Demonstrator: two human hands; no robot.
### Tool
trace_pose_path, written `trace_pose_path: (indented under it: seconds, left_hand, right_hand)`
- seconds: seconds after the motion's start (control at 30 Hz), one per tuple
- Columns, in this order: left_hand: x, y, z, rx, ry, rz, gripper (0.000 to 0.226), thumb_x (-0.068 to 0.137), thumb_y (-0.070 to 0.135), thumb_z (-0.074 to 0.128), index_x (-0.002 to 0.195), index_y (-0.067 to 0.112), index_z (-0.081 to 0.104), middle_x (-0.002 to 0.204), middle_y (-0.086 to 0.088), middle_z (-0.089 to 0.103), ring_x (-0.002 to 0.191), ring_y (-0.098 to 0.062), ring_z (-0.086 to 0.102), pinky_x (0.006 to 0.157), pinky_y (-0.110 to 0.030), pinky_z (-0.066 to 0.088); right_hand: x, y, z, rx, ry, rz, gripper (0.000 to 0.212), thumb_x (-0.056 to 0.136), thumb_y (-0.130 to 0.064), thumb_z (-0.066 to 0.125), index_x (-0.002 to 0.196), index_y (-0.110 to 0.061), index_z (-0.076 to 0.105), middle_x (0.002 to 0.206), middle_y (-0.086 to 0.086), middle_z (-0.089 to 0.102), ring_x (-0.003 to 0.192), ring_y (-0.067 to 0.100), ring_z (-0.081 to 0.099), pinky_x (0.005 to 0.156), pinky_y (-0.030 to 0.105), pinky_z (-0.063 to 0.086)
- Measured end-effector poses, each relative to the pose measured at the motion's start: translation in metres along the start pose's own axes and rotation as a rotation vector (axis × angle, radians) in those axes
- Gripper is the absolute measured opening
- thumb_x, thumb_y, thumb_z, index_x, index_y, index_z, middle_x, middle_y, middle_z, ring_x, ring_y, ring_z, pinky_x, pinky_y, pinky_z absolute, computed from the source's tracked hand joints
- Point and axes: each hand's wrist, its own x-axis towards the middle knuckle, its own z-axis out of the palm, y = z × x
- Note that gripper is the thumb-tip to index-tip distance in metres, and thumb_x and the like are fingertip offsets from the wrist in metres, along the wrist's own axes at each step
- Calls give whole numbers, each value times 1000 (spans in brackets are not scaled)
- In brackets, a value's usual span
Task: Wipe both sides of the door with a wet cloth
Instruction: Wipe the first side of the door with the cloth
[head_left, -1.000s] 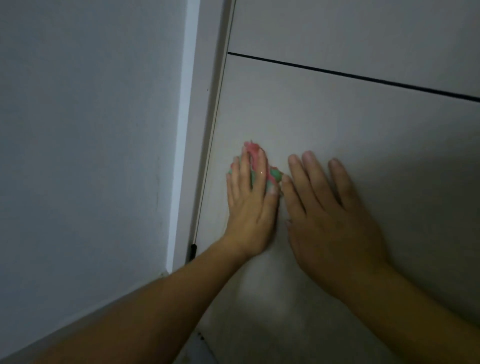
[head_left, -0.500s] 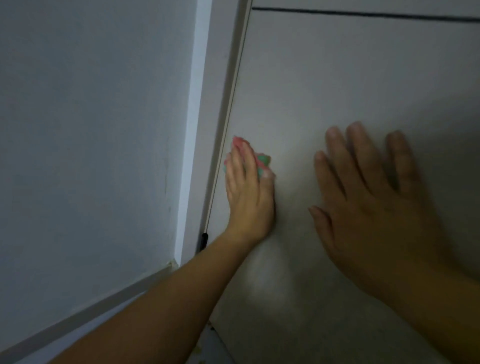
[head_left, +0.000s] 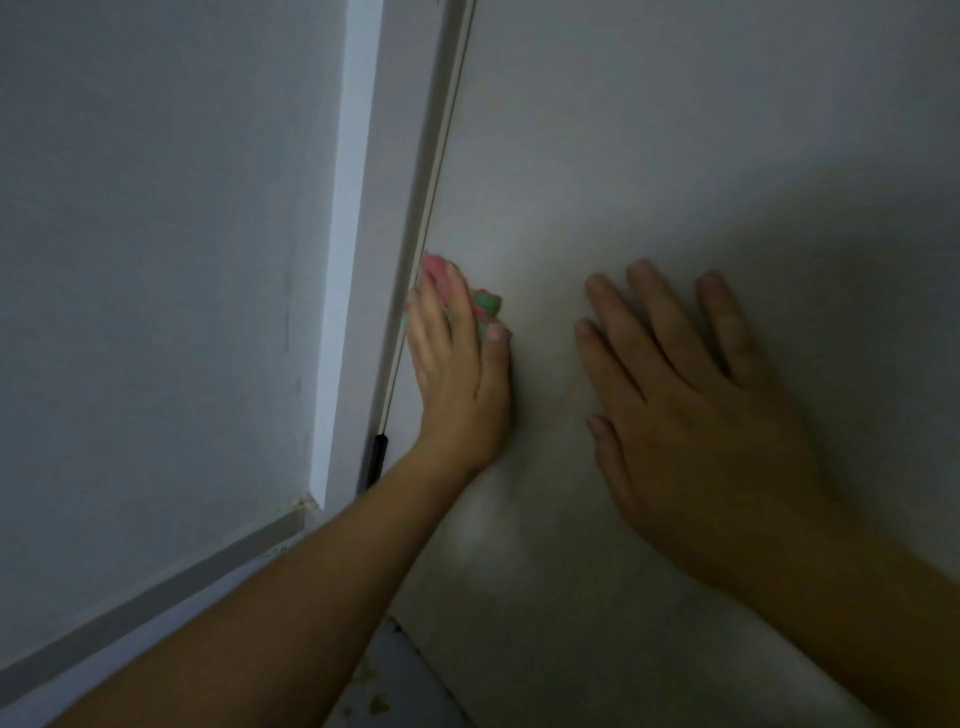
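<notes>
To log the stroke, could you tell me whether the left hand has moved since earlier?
Yes: the left hand, pressing the cloth, slid to the door edge.

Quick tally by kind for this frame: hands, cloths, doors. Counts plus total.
Hands: 2, left hand and right hand
Cloths: 1, pink and green cloth under the left hand
Doors: 1, door
Total: 4

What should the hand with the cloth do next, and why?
Probably slide the cloth down along the hinge-side edge of the door. The left hand presses the cloth flat against the door right beside the frame, so there is no room further left, and the right hand lies flat on the door to its right.
</notes>
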Motion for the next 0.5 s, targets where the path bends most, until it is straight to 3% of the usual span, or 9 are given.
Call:
trace_pose_path:
  seconds: [0.1, 0.2, 0.27, 0.43, 0.5]
  left_hand:
    - [-31, 10, 15, 17, -43, 147, 66, 107, 36, 21, 161, 12, -8, 170, -18, -16, 157, -37, -17, 125, -60, -8]
    - [-83, 25, 35, 49, -141, 325, 65, 110, 46, 17, 162, 22, -13, 169, -19, -18, 155, -43, -18, 126, -57, -9]
    - [-72, 24, 33, 109, -116, 359, 63, 109, 48, 16, 161, 28, -13, 168, -19, -14, 156, -43, -14, 126, -57, -6]
    - [-9, 28, 11, 105, 9, 51, 64, 101, 42, 17, 158, 28, -9, 171, -13, -14, 157, -36, -17, 124, -60, -9]
    - [-23, 40, 18, 76, -10, 119, 65, 101, 40, 20, 160, 27, -6, 170, -16, -14, 156, -40, -18, 123, -62, -9]
  right_hand:
    - [-12, 8, -1, 47, 58, 28, 62, 102, -33, 38, 156, -2, 37, 168, 20, 20, 156, 40, 15, 126, 58, 7]
    - [-29, 24, -3, 73, 136, 72, 58, 102, -30, 38, 152, -2, 43, 166, 20, 26, 155, 41, 20, 126, 59, 12]
    - [-39, 33, -4, 71, 161, 86, 59, 99, -30, 42, 151, -2, 45, 165, 20, 28, 154, 41, 22, 125, 59, 13]
    - [-51, 42, -8, 78, 163, 97, 59, 95, -30, 49, 147, -3, 50, 164, 20, 30, 153, 41, 25, 125, 60, 14]
    - [-54, 42, -9, 84, 160, 110, 58, 96, -30, 48, 148, -5, 50, 165, 19, 29, 154, 41, 23, 125, 60, 11]
